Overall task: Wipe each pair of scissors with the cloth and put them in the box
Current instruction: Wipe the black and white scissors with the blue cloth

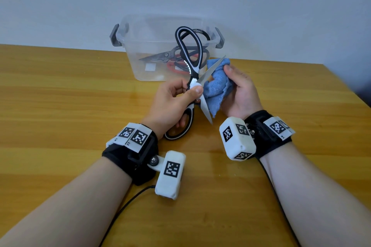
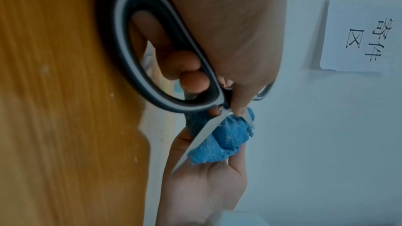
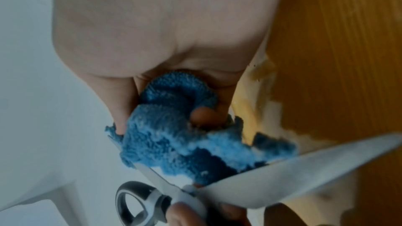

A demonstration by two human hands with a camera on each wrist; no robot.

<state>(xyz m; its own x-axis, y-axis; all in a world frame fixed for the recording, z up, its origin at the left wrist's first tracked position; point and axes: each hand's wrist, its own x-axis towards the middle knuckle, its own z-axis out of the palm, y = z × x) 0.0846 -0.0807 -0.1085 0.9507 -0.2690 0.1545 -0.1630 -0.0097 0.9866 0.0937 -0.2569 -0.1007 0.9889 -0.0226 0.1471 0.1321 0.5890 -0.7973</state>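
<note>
Left hand (image 1: 172, 102) grips the open kitchen scissors (image 1: 193, 78) (blades spread). Right hand (image 1: 241, 94) clutches the blue cloth (image 1: 217, 84) between the blades.

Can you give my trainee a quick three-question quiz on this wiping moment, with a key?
1. True or false: the black-and-white scissors are held with the blades spread open.
2. Which hand holds the blue cloth? A) left hand B) right hand C) neither
3. Fill in: other scissors, one pair with red handles, already lie inside the clear ___ on the wooden table.

Key: 1 true. 2 B; the cloth sits bunched between the spread blades. 3 box.
</note>
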